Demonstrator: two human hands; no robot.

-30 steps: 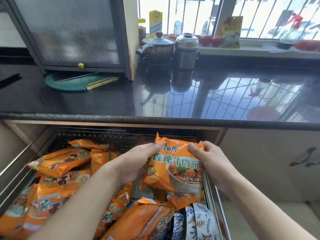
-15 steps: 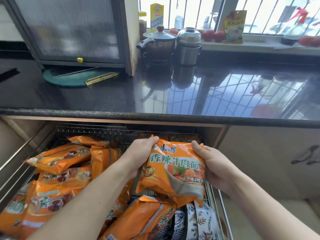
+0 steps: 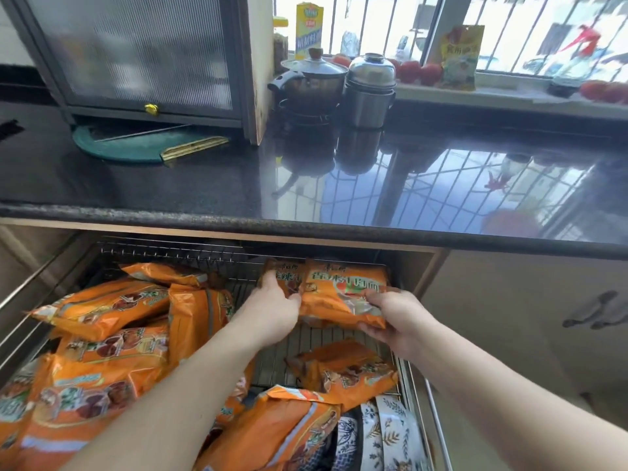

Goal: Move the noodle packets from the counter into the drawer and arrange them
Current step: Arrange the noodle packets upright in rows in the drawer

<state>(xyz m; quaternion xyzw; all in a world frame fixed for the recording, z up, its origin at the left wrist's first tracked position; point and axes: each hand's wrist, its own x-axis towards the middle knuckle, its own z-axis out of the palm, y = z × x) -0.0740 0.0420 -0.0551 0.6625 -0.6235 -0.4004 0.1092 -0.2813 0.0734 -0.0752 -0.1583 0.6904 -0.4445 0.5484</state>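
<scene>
Your left hand [image 3: 275, 302] & right hand [image 3: 390, 314] pinch one noodle packet [image 3: 343, 294] by its ends, at drawer [image 3: 413, 379] 1 o'clock corner, prob. to seat it flat beside the back pkt [image 3: 283, 271].

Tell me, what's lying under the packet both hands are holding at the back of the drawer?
Beneath the held noodle packet only the drawer's wire rack shows. Another packet sits beside it, under the left hand. The rack directly below is hidden.
</scene>
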